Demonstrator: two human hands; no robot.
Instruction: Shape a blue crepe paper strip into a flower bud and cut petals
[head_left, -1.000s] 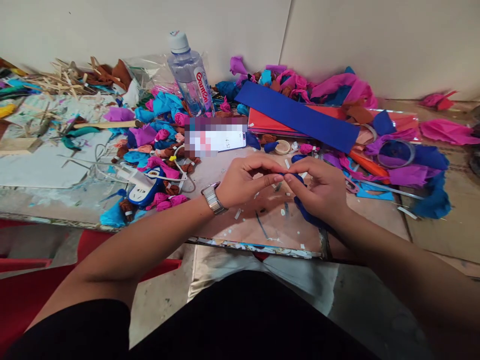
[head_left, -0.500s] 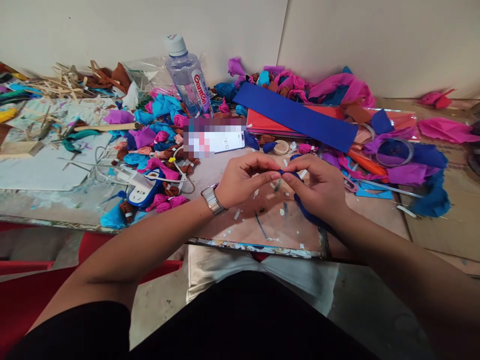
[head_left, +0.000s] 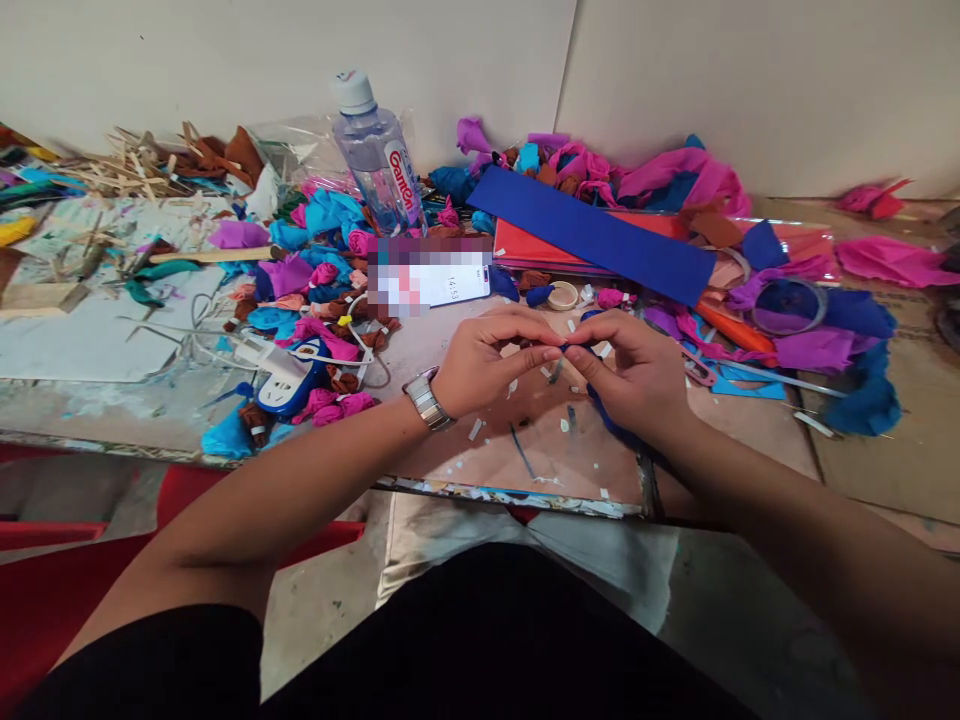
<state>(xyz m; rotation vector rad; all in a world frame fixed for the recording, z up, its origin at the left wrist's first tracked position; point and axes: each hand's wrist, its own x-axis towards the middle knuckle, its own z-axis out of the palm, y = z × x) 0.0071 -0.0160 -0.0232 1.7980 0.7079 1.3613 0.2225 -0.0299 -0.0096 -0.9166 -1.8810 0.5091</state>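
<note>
Over the pinkish paper-covered tabletop, my left hand (head_left: 496,362) and my right hand (head_left: 634,372) meet tip to tip. Thumb and fingers of each are pinched on a small gathered end of dark blue crepe paper (head_left: 611,420). The rest of that paper hangs under my right palm, mostly hidden behind it. Just beyond my fingers lies a small roll of tape (head_left: 562,295). A phone (head_left: 459,280) with a lit screen rests past my left hand. Small white scraps are scattered beneath both hands.
A flat blue strip (head_left: 592,230) lies across red sheets behind my hands. A water bottle (head_left: 379,165) stands among crumpled coloured paper pieces. Left of my hands sits a blue-and-white power strip (head_left: 291,380) with cables. A clear tape roll (head_left: 790,305) lies at right, wood sticks (head_left: 139,165) far left.
Both hands stay almost in place, with slight movement of the fingertips; less blue paper shows between them. A digit on the phone screen has changed.
</note>
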